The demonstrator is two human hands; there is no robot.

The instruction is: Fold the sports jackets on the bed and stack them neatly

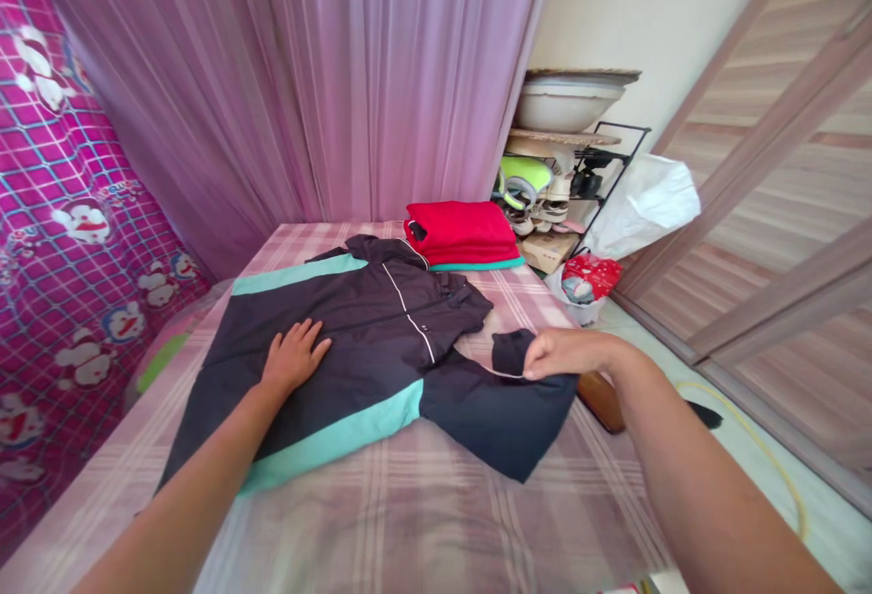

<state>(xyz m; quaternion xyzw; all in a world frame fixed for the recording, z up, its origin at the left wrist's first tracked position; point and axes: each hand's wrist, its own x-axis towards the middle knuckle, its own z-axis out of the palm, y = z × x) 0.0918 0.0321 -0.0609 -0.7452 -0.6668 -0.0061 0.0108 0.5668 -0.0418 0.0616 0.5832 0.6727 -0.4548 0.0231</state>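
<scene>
A dark jacket (354,335) with mint-green side panels and thin white piping lies spread over a bed, its collar toward the back right. My left hand (294,356) rests flat on the jacket's body, fingers spread. At the right, my right hand (553,353) pinches the edge of the near sleeve (500,417), whose dark cuff end shows beside the fingers. The far sleeve is partly tucked out of sight behind the body. Beyond the collar sits a stack of folded red clothes (463,232) with a mint-green layer at the bottom.
Plaid sheet (409,530) covers the bed. A brown object (600,401) lies at its right edge, by my right wrist. Past that side stand a shoe rack (599,158) with basins on top, a white bag (644,208) and a red-and-white bag (589,281). Purple curtains (401,76) hang behind.
</scene>
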